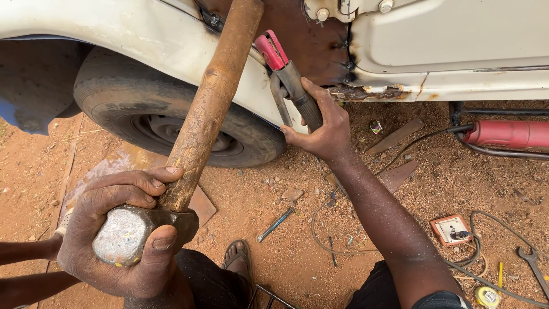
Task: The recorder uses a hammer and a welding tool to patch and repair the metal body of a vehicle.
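My left hand [123,237] grips the steel head of a hammer [128,232], low at the left. Its long wooden handle [209,103] slants up against the white car body [143,34] above the tyre [171,123]. My right hand [320,129] is closed on a welding electrode holder [289,80] with red jaws, held against the white panel next to a rusty brown patch [314,46] and a corroded sill edge [366,91].
Red dirt ground lies below. On it are a small chisel-like tool [275,224], cables [326,229], a white socket box [453,230], a spanner [534,264], a tape roll [487,296] and a red tool [509,133]. A sandalled foot [239,258] shows near the bottom edge.
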